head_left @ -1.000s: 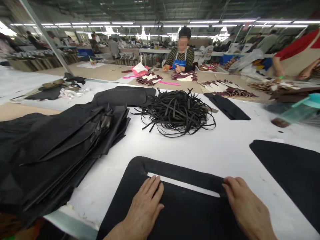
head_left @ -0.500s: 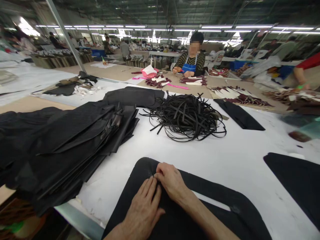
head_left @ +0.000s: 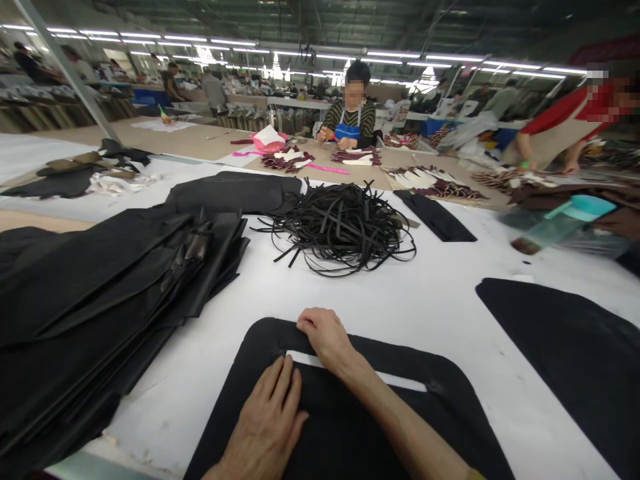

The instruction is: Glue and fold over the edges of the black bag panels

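Note:
A black panel (head_left: pixel 340 420) with rounded corners lies on the white-covered table in front of me. A long narrow slot runs along its far side and shows white. My left hand (head_left: pixel 267 413) rests flat on the panel, fingers stretched out, fingertips at the slot's left end. Across the slot reaches my right hand (head_left: pixel 325 340), its fingers curled and closed on the panel's strip between the slot and the far edge. The tips of these fingers are partly hidden. Beyond the panel sits a tangled heap of thin black straps (head_left: pixel 345 227).
Black sheets (head_left: pixel 100 287) are piled on the left. To the right lies another dark panel (head_left: pixel 565 360), with a clear jug with a turquoise lid (head_left: pixel 565 220) behind it. Across the table a person in a blue apron (head_left: pixel 350 120) handles small pieces; another in red (head_left: pixel 565 120) bends over.
My right hand has moved from the slot's left end to the strip at the far edge. More of the white in the slot shows. The view has turned right.

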A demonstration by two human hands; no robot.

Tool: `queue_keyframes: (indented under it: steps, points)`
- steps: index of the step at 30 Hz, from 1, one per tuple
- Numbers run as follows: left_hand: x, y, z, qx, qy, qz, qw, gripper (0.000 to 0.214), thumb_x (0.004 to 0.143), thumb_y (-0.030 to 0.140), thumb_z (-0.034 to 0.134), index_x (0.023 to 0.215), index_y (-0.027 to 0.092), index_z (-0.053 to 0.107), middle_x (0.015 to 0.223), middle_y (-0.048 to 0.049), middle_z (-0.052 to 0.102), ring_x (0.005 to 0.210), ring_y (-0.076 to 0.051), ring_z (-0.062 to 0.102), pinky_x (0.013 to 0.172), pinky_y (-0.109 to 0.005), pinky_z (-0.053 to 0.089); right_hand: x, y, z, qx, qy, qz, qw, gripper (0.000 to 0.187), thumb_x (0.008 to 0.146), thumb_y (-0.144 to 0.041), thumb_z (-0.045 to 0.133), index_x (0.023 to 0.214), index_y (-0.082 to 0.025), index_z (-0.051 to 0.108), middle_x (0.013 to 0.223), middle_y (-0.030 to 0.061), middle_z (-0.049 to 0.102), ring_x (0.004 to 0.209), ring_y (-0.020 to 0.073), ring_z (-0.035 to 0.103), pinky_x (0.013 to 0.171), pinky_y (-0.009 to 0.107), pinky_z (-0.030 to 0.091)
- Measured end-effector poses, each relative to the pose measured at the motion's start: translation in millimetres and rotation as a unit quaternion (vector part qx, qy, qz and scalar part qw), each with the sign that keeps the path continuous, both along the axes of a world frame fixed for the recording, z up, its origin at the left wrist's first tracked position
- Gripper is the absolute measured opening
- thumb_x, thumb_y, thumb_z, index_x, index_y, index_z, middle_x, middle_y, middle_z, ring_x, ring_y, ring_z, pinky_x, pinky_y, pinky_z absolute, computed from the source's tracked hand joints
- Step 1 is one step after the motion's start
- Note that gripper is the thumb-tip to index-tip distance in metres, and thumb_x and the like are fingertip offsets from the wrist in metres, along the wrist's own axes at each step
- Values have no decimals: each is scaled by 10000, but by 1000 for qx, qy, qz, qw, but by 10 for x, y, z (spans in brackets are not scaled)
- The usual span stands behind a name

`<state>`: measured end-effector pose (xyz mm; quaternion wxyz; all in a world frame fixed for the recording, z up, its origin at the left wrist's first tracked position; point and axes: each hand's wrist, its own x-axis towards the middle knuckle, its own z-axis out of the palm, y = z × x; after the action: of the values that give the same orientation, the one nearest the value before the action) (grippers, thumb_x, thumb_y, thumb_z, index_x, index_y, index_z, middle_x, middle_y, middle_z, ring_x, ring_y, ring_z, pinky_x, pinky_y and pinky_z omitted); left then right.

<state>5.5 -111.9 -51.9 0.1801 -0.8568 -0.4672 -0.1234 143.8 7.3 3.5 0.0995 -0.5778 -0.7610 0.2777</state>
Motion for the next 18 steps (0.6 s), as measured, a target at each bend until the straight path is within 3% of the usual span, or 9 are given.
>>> queue_keyframes:
  steps: [4,7,10,15,18]
  points:
    - [-33,41,-50,43,-19,-26,999,421,856,391,474,1184,135,537,1247,-141,569,1104,-272,551,885,-343,474,788,-37,95,42,-15,-43,998,181,886,-265,461,923,-244,637,953,-2,632,885,140,553,780,239,355]
    - [-35,122,-113,55,-45,-39,997,466,869,433,440,1227,141,508,1188,-104,608,1079,-258,551,896,-341,438,1498,-207,118,44,-61,-84,994,212,844,-267,532,1041,-241,606,1041,27,606,959,181,531,834,280,347]
    - [-19,233,-148,52,-46,-70,995,474,864,461,431,1214,154,518,1149,-96,626,1069,-270,546,916,-363,397,1987,-407,69,38,-92,-113,989,256,807,-276,584,1058,-229,593,1047,44,590,972,202,513,834,294,345]
    - [-32,386,-103,64,-11,-135,989,445,806,484,514,1114,172,591,1078,-91,655,1028,-282,556,941,-393,350,2178,-568,-45,24,-92,-138,986,61,809,-266,576,824,-214,607,759,4,588,818,187,520,749,293,352]
    - [-85,439,-175,82,-13,-160,984,442,793,495,530,1091,177,606,1086,-108,648,1052,-298,543,952,-418,343,2145,-593,-29,22,-69,-125,989,109,833,-253,547,743,-213,593,812,-1,585,827,161,527,736,257,365]
